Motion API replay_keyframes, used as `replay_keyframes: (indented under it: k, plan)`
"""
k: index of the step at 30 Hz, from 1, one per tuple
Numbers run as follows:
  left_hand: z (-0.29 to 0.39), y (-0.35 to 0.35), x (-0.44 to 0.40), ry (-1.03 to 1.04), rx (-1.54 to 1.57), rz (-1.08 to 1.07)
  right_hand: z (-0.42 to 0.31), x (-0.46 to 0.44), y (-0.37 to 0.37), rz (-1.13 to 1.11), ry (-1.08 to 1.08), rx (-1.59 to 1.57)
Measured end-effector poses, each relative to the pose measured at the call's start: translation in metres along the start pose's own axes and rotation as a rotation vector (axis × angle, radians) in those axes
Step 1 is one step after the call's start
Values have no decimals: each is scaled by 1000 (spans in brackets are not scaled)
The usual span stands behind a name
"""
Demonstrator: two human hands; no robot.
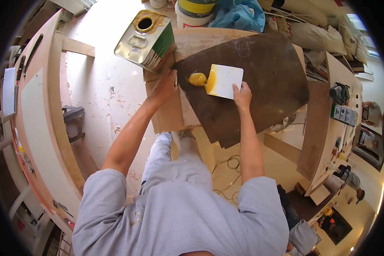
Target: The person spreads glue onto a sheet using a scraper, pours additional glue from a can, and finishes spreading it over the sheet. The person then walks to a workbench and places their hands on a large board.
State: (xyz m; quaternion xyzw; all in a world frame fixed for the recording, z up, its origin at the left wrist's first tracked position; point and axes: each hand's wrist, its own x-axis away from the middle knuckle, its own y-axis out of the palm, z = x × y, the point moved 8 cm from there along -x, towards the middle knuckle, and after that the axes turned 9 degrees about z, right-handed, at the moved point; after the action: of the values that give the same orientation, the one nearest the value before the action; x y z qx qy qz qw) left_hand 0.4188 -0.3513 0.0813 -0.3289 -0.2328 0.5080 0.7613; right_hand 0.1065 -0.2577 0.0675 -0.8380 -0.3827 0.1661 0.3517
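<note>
In the head view, the right hand (242, 97) grasps a white spreader (227, 82), a thin, smooth, nearly square plate, by its lower right corner, thumb on the upper face. The spreader is just above the centre of the frame, its left edge coated in glossy yellow paste (197, 79). A rounded, wet-looking lump of the same paste sits just left of it, linked by a short smear.

Both are over a dark brown sheet (264, 77), matt and faintly mottled, with a curved upper edge and a point at the bottom. The left hand (163, 88) is at the sheet's left edge, fingers bent; I cannot tell whether it grips that edge. Under the sheet shows a pale wooden board (192, 38).

At the upper left of centre stands a boxy metal tin (146, 37), its top stained amber around a round, dark hole, its side green, white and red. At the top centre lie a crumpled blue plastic bag (239, 16) and a yellow-banded bucket (196, 8).
</note>
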Motion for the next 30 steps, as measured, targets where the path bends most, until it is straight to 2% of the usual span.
replay_keyframes:
  k: [4,8,12,15,18,27,30]
  plan:
    - [3,5,-3,7,-62,-69,-11,3,-5,-50,49,5]
    - [4,10,-2,30,-85,-117,-8,3,-5,-45,-23,-43]
    - [9,17,-7,18,-99,-171,-7,5,-5,-69,5,-52]
    - [22,15,-12,91,-71,-122,-11,6,-5,-89,7,-59]
    - [17,21,-18,75,-96,-185,-12,6,-4,-97,17,-87]
    - [13,31,-18,191,-123,-170,-10,7,-2,-95,12,-77]
    - [17,34,-24,98,-124,-265,-9,5,-1,-95,9,-76]
